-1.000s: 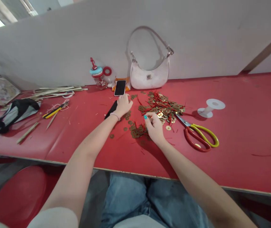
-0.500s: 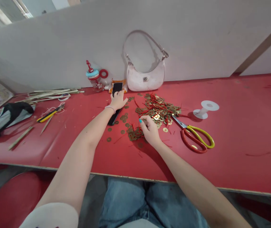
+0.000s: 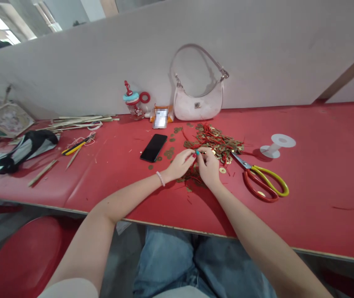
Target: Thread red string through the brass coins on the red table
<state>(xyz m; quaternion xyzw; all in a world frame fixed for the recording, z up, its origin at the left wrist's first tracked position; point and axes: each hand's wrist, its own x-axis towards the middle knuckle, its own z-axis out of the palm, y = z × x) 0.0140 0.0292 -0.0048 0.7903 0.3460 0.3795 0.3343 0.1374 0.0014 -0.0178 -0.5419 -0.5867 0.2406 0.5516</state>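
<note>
My left hand (image 3: 180,164), with a beaded bracelet at the wrist, meets my right hand (image 3: 209,166) in front of the coin pile. The fingertips of both hands are pinched together and almost touch; what lies between them is too small to make out. Just below them is a small bunch of brass coins with red strings (image 3: 192,176), partly covered by the hands. Behind my right hand spreads a larger heap of coins and red strings (image 3: 218,140). Loose coins (image 3: 169,153) are scattered left of the hands.
Scissors (image 3: 262,180) lie at the right, with a white spool (image 3: 278,145) behind them. A black phone (image 3: 154,147) rests on the red table; a lit screen (image 3: 160,118) leans behind it. A white handbag (image 3: 198,103) and a cup (image 3: 134,108) stand by the wall. Cutter (image 3: 75,147) and sticks (image 3: 80,120) are left.
My left hand has left the propped screen and come toward me and right, to my right hand. The screen at the back was dark and is now lit. The view has turned slightly left.
</note>
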